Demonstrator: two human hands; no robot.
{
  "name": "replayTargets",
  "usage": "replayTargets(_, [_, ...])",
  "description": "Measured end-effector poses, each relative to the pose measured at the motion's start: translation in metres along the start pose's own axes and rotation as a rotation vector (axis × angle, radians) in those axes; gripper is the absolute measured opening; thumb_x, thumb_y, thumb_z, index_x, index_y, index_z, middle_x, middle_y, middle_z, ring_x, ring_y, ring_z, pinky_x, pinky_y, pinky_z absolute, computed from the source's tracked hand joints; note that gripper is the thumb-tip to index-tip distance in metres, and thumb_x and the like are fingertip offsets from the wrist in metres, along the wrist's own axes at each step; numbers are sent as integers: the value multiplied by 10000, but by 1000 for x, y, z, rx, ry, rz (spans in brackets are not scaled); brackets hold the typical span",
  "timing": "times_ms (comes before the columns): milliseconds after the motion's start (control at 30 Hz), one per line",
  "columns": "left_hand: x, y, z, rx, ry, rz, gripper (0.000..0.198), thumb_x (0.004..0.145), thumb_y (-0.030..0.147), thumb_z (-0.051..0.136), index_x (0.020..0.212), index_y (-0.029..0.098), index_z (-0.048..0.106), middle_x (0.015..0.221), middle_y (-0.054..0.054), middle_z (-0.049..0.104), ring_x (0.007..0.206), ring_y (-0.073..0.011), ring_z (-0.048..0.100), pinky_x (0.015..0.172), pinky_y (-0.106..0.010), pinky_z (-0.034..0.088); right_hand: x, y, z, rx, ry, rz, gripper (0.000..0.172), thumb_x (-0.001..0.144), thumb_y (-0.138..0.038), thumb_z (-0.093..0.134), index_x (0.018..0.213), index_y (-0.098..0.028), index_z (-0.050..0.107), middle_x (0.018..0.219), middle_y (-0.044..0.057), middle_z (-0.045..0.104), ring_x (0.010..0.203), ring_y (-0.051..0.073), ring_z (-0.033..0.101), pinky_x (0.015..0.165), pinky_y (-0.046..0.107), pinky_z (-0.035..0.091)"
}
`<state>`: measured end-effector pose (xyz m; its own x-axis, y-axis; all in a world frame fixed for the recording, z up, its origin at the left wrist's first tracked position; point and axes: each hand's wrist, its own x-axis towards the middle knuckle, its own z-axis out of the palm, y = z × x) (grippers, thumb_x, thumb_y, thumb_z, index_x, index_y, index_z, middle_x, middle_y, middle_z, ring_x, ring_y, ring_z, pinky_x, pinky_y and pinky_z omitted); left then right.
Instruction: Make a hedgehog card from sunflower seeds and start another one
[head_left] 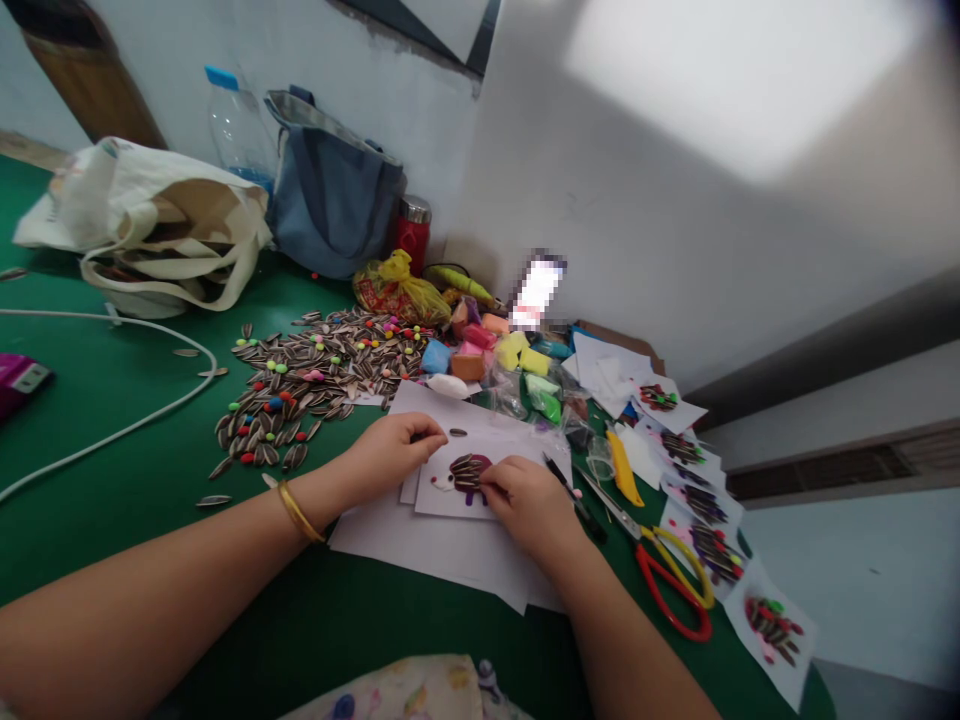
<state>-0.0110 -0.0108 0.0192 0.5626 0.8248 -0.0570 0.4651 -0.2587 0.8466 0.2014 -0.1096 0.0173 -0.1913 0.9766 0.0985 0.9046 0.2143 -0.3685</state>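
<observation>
A small white card (444, 492) lies on a stack of white paper sheets (420, 545) on the green table. On the card is a purple clay shape covered with striped sunflower seeds (470, 472). My right hand (529, 505) is closed in a pinch at the right edge of that shape, and what its fingers hold is hidden. My left hand (390, 455), with a gold bangle (298, 512) on the wrist, has its fingers curled and pressed on the upper left of the card. A single seed (457, 433) lies on the paper just beyond my left fingers.
A heap of sunflower seeds mixed with coloured beads (315, 385) spreads to the left. Clay blocks (487, 352) and plastic bags sit behind the paper. Finished seed cards (701, 500), a yellow knife (622, 468) and red-yellow scissors (675, 585) lie right. Bags (330, 195), a bottle (236, 125) and a white cable (135, 425) are on the left.
</observation>
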Motion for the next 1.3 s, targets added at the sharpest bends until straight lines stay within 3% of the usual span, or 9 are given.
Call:
replayTargets(367, [0, -5, 2, -5, 1, 9, 307, 842, 430, 522, 884, 192, 711, 876, -38, 729, 831, -212, 637, 771, -311, 461, 1, -8, 0, -143, -51, 11, 124, 871, -160, 615, 830, -202, 723, 837, 41, 683, 814, 180, 616, 722, 274, 410])
replayTargets(800, [-1, 2, 0, -89, -22, -32, 345, 823, 474, 537, 884, 178, 705, 775, -30, 684, 718, -190, 593, 682, -300, 444, 0, -6, 0, -107, -42, 15, 123, 887, -194, 603, 882, -215, 724, 855, 33, 682, 843, 171, 619, 749, 269, 417])
replayTargets(867, [-3, 4, 0, -149, -23, -48, 349, 818, 485, 554, 875, 174, 701, 739, -23, 656, 712, -179, 580, 665, -286, 435, -1, -5, -2, -84, -30, 10, 110, 880, -208, 615, 909, -220, 720, 860, 30, 685, 840, 172, 623, 750, 271, 420])
replayTargets(967, [-7, 9, 0, -362, -47, -147, 364, 827, 497, 555, 907, 168, 688, 701, -2, 597, 574, -118, 481, 518, -240, 345, -2, -5, -8, -54, 22, 8, 122, 884, -210, 599, 938, -211, 708, 839, 33, 680, 810, 178, 618, 726, 281, 419])
replayTargets(1133, [-15, 21, 2, -875, -215, -325, 497, 883, 575, 460, 1062, 146, 638, 734, -12, 583, 430, -46, 278, 423, -222, 152, -4, -9, -19, 46, 178, -13, 169, 933, -224, 521, 936, -204, 688, 826, 52, 666, 808, 189, 601, 726, 299, 429])
replayTargets(1300, [-22, 29, 8, -954, -368, -375, 651, 872, 702, 386, 1112, 141, 612, 751, -33, 614, 405, -36, 255, 431, -241, 69, -3, -22, -17, 217, 225, -84, 195, 932, -226, 525, 1030, -215, 693, 812, 43, 638, 781, 182, 586, 728, 310, 443])
